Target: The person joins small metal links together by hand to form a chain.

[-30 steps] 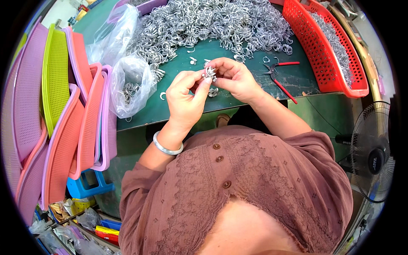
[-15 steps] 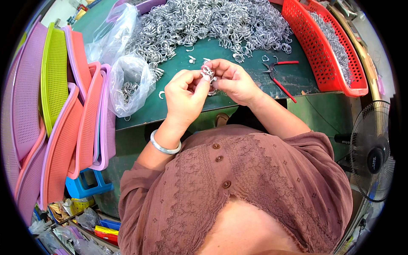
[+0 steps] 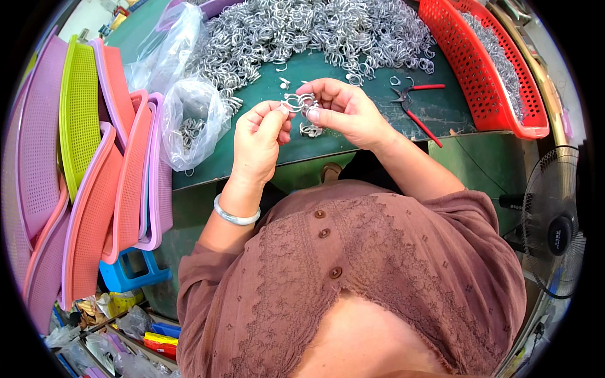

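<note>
Over the near edge of the green table, my left hand [image 3: 259, 131] pinches a small silver metal ring [image 3: 291, 101] between thumb and fingers. Facing it, my right hand [image 3: 348, 112] is closed on several similar rings [image 3: 307, 103], bunched at its fingertips. A few more rings [image 3: 311, 130] lie on the table just below the fingers. Beyond both hands spreads a large heap of silver rings [image 3: 315, 31]. To the left stands an open clear plastic bag [image 3: 201, 107] with some rings at its bottom. Pliers with red handles [image 3: 418, 120] lie open to the right.
A red perforated basket [image 3: 460, 63] holding grey metal pieces stands on the right of the table [image 3: 372, 148]. Stacked purple, green and pink baskets [image 3: 94, 208] rise at the left, above a blue stool [image 3: 132, 271]. A black fan [image 3: 554, 233] stands at the far right.
My hands have drawn apart a little. The left has shifted left and turned with a ring, while the right keeps its bunch. The rings on the table are now more exposed.
</note>
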A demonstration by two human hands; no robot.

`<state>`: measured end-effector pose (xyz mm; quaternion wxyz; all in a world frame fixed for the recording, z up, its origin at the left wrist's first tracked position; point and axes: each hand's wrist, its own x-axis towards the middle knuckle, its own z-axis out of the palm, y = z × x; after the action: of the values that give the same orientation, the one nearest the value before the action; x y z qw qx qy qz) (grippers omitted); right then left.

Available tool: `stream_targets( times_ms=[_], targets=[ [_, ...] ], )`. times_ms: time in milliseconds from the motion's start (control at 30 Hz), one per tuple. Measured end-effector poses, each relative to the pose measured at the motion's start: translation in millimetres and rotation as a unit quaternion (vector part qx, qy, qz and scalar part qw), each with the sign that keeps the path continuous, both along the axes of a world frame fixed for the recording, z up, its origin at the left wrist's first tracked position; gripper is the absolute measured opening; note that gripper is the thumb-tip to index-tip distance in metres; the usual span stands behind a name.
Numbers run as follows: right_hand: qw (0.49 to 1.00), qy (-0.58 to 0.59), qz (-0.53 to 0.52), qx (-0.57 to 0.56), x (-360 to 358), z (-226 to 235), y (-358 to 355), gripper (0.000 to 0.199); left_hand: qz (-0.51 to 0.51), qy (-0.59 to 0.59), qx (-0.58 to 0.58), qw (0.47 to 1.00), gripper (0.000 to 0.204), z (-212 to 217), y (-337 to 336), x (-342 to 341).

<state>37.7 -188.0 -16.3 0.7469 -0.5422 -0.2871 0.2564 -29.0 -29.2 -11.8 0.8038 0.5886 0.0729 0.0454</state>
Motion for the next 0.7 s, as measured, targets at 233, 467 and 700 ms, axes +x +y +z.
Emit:
stream_targets(
  times_ms=[233,467,700],
  targets=[
    [0.999,-0.031,-0.002,0.014,2,-3,3,0.033,-0.016,0.02,-0.033,0.999,0.013,-3,5,2],
    [0.997,-0.077,0.009,0.011,4,-5,4,0.033,-0.066,0.054,-0.113,0.99,0.015,-4,10,4],
    [0.988,-0.151,0.008,-0.041,9,-8,5,0.034,-0.171,0.086,-0.199,0.961,0.015,-10,22,8]
  ],
)
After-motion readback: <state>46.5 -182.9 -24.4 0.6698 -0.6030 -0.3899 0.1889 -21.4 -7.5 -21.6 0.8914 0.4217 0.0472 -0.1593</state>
